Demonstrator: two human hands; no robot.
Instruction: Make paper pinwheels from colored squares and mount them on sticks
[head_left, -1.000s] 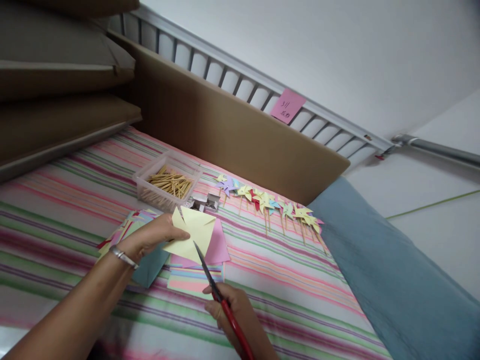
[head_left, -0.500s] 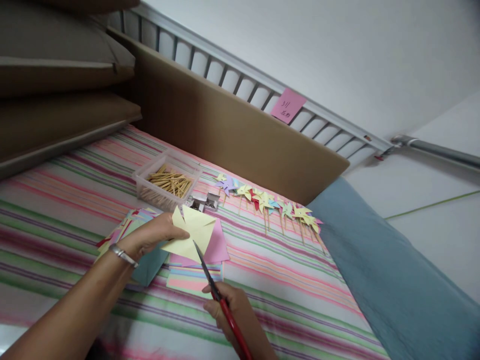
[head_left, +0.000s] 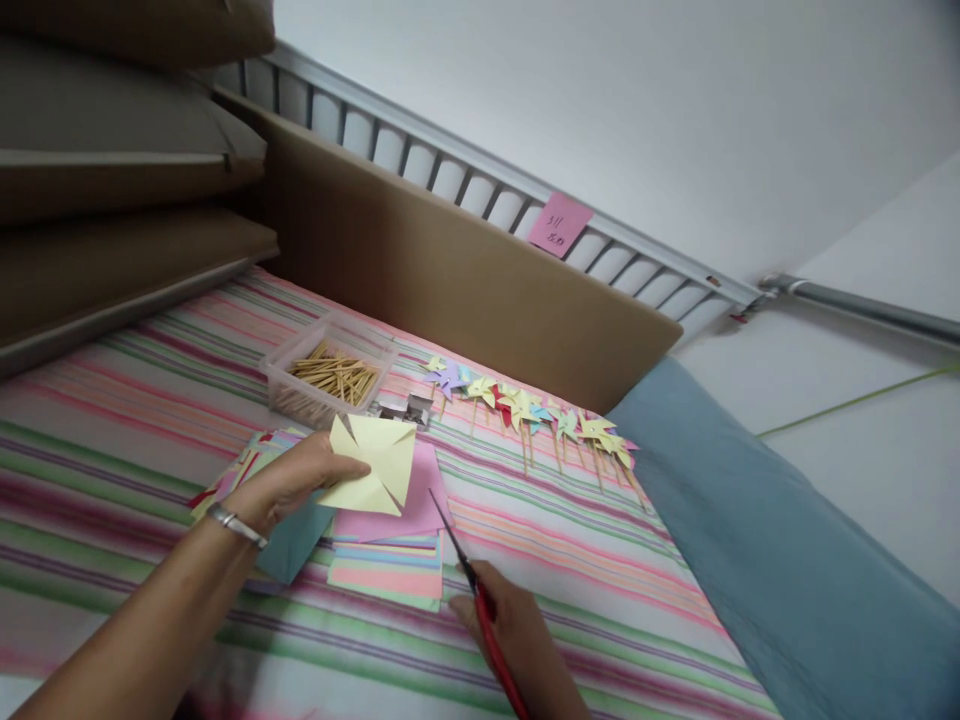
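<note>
My left hand [head_left: 311, 470] pinches a square of pale yellow paper [head_left: 375, 462] by its left side. Slits run in from the paper's corners toward its middle. My right hand [head_left: 510, 625] is closed round the red handles of a pair of scissors [head_left: 486, 610]. The dark blades are together and point up and left, a little apart from the paper. Beneath the yellow square lie a pink sheet [head_left: 427, 495] and a stack of coloured paper [head_left: 386, 575]. Another pile of coloured paper [head_left: 296, 545] is partly hidden under my left hand and wrist.
A clear plastic box [head_left: 277, 385] of short wooden sticks stands behind my left hand, with a small open box [head_left: 416, 412] beside it. Several paper pinwheels [head_left: 525, 410] on sticks lie in a row along a brown board [head_left: 465, 290]. Striped cloth [head_left: 600, 560] covers the surface.
The scissors have come away from the yellow paper, moving right and down with my right hand. A slit now shows at the paper's lower right corner, where the blades were.
</note>
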